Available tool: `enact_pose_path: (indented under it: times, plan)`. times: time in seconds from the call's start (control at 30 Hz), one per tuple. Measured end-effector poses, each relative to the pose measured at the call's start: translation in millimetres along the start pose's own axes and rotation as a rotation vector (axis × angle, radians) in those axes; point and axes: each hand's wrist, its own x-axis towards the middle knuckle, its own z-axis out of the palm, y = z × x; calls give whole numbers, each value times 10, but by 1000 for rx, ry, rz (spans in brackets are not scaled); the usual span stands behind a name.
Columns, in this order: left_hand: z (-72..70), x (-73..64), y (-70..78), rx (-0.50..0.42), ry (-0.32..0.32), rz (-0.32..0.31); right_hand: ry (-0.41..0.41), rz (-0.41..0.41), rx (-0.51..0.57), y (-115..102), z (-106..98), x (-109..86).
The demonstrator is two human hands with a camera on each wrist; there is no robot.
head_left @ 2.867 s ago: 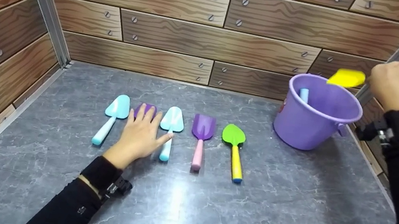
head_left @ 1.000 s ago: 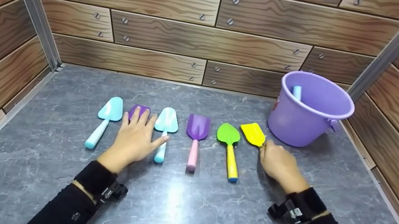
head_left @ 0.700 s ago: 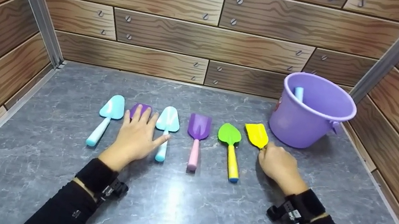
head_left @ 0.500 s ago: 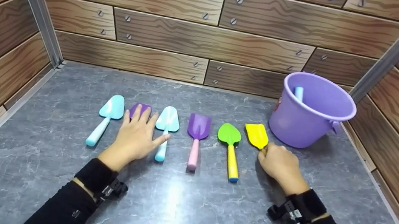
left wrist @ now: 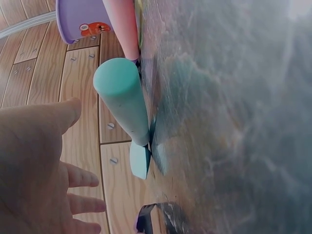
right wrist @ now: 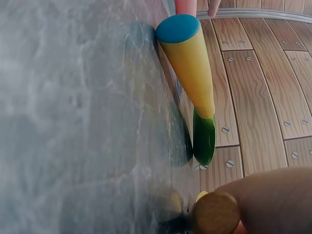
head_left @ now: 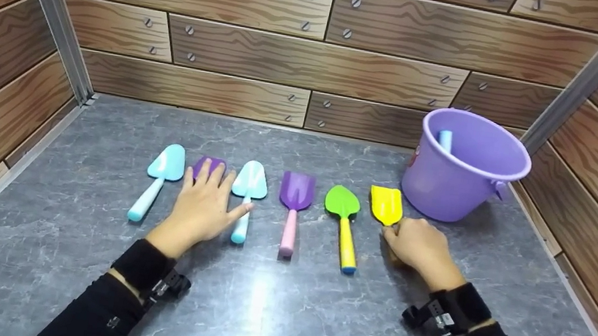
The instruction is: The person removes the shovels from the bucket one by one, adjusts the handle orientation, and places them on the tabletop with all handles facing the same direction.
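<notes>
My right hand (head_left: 419, 244) grips the handle of a toy shovel with a yellow blade (head_left: 386, 204), at the right end of a row of shovels. The round brown end of its handle (right wrist: 216, 213) shows in the right wrist view; the rest is mostly inside the hand. My left hand (head_left: 202, 204) hovers with spread fingers over a purple-bladed shovel (head_left: 212, 165), hiding its handle. Beside that hand's thumb lies a light blue shovel (head_left: 250, 179). Left of the yellow shovel is a green-bladed one (head_left: 343, 200) with a yellow, blue-tipped handle.
A purple bucket (head_left: 440, 179) stands at the back right, a light blue handle (head_left: 445, 140) sticking up inside. Another light blue shovel (head_left: 168, 162) lies far left, and a purple one with a pink handle (head_left: 297, 190) lies mid-row. Wood-patterned walls (head_left: 239, 46) enclose the grey tabletop (head_left: 315, 318).
The right hand has brought the yellow shovel from above the bucket's rim down to the row. Over the last second its blade has turned from leftward to pointing nearly straight away. The left hand stays put.
</notes>
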Motion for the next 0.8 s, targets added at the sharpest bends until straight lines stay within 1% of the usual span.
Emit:
enact_pose_path:
  times: [0.17,0.8]
  plan:
    - [1,3,-2,-1,-3,-3,-14,-12,-5,14,15,3]
    - [-2,3,-1,-25,-7,-5,-63,-50,1,41,-45,-21]
